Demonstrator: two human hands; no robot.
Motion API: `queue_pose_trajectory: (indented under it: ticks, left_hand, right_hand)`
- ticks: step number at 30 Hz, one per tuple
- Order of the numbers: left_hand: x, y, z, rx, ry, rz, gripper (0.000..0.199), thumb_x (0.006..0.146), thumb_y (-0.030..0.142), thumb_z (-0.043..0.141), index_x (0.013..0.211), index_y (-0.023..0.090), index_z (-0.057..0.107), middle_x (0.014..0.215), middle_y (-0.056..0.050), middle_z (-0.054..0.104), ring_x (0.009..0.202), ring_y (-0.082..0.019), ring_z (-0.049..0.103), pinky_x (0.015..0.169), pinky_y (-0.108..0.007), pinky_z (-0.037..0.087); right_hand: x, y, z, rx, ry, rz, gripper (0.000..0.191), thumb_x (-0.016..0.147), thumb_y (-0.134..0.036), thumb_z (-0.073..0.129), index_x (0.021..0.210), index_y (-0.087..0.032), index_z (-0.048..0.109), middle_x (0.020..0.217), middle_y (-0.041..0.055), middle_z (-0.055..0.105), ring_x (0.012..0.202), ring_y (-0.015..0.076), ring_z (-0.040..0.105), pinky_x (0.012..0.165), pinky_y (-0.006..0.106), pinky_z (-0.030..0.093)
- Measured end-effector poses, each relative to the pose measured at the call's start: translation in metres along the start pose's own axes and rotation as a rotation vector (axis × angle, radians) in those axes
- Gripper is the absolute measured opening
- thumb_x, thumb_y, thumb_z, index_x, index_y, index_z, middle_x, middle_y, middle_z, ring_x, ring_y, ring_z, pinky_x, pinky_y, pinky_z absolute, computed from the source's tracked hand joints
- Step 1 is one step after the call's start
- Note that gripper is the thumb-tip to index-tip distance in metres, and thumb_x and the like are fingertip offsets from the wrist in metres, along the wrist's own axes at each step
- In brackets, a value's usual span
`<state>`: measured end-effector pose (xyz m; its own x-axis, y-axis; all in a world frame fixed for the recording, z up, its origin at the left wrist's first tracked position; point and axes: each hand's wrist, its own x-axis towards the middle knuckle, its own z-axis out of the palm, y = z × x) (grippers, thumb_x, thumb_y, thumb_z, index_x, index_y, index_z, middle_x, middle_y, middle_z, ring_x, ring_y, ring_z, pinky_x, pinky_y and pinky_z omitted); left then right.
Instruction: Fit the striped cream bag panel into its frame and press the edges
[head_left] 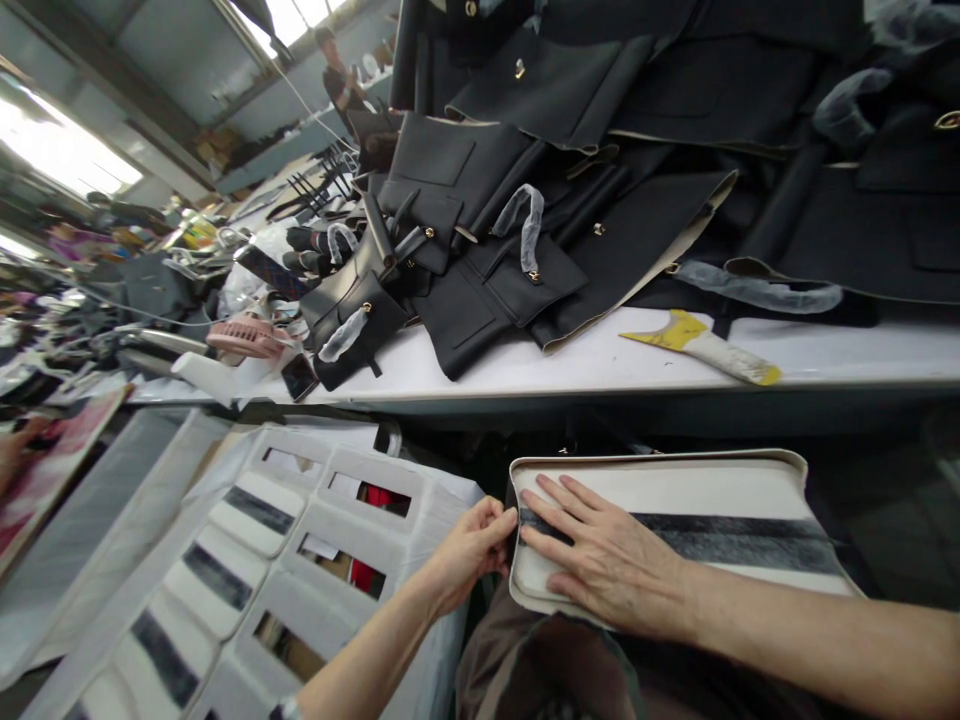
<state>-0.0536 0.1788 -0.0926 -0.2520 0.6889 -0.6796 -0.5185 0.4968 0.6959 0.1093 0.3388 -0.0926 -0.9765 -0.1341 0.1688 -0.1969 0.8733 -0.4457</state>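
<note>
The left hand (476,548) pinches the end rim of the white panel (712,488), fingers nearly closed; the right hand (611,565) presses open, near the counter (840,350); even palm pressure should steady it

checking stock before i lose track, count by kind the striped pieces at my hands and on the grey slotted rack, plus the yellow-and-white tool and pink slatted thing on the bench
Larger striped piece: 1
Smaller striped pieces on the grey slotted rack: 4, one cut off at the picture's edge
Yellow-and-white tool: 1
Pink slatted thing: 1
Total: 7
</note>
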Motion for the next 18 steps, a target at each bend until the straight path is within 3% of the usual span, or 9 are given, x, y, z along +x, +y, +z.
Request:
queue_pose_trajectory:
  ticks: [10,18]
  left_hand:
    - [0.003,0.008,0.000,0.167,0.023,-0.034,0.047,0.078,0.060,0.065,0.081,0.021,0.037,0.056,0.009,0.048,0.047,-0.006,0.043,0.050,-0.020,0.041]
    - [0.022,0.002,-0.008,0.407,0.068,0.022,0.047,0.080,0.064,0.058,0.080,0.023,0.034,0.054,0.010,0.042,0.042,-0.008,0.042,0.041,-0.020,0.034]
  right_hand:
    - [0.001,0.004,0.008,-0.027,0.056,0.012,0.065,0.091,-0.037,0.055,0.148,-0.015,0.033,0.155,0.0142,0.030,0.144,0.0319,0.025,0.118,0.050,0.028]
    - [0.006,0.008,0.007,0.033,-0.006,0.075,0.079,0.088,-0.039,0.060,0.154,-0.022,0.018,0.157,0.0112,0.028,0.145,0.0315,0.023,0.118,0.052,0.028]
